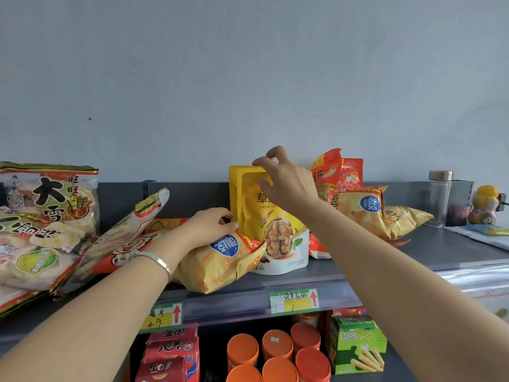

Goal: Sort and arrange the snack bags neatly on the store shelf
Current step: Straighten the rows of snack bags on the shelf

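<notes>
Right hand (286,183) pinches walnut pouch (278,232) top, left hand (212,224) grips its side — chip bag (217,260) hides one corner.

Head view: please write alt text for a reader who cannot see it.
Two hands steady an upright yellow walnut pouch on a store shelf: the right hand pinches its top edge, and the left hand holds its left side above a lying chip bag. Other snack bags crowd both sides.
</notes>
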Available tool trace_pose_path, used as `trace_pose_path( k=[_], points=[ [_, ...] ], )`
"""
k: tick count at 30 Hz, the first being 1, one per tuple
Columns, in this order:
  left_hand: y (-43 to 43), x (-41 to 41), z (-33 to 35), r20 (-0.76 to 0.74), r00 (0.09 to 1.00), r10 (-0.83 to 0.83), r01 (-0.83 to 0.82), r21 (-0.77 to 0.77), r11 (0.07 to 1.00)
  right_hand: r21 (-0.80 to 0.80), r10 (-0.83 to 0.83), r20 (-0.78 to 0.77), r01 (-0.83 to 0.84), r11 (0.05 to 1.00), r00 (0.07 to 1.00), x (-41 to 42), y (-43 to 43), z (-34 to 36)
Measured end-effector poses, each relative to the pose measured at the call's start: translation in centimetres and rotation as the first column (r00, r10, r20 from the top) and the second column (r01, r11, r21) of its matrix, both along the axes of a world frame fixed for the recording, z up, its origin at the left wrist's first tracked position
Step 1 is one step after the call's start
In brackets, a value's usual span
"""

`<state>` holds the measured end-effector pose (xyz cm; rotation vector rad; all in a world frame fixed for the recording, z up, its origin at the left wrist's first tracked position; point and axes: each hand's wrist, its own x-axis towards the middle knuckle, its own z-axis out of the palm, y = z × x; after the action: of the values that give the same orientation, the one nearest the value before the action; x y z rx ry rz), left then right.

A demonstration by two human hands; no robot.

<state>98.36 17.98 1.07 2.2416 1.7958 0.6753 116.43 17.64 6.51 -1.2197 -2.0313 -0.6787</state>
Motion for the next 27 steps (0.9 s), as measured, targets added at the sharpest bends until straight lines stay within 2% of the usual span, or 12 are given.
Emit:
trace_pose_path(
  k=[6,10,16,21,24,27],
  points=[
    [-1.2,-0.8,-0.6,0.039,0.999,0.010,-0.014,0.117,0.993,-0.005,0.135,0.092,-0.135,0.991,0.987,-2.3,-1.2,-1.5],
    [-2.4,-2.9,-0.2,0.007,0.994,0.106,-0.106,0.192,0.976,-0.138,0.250,0.181,-0.227,0.964,0.951,-4.9,-0.6,-2.5],
    [-5.0,-7.0,0.0,-0.003,0.977,0.214,-0.201,0.326,0.924,-0.330,0.323,0.258,-0.231,0.915,0.911,-8.8,0.1,-3.2],
    [-6.4,-9.4,-0.9,-0.050,0.948,0.315,-0.252,0.486,0.837,-0.430,0.323,0.221,-0.206,0.879,0.920,-11.3,1.1,-3.6],
    [-6.5,-11.4,-1.1,-0.001,0.936,0.353,-0.292,0.558,0.776,-0.512,0.319,0.162,-0.197,0.836,0.934,-12.4,1.9,-3.6],
    [-5.4,-13.8,-1.2,0.003,0.917,0.398,-0.340,0.528,0.778,-0.572,0.289,0.111,-0.176,0.801,0.951,-13.9,2.6,-3.1]
  ],
)
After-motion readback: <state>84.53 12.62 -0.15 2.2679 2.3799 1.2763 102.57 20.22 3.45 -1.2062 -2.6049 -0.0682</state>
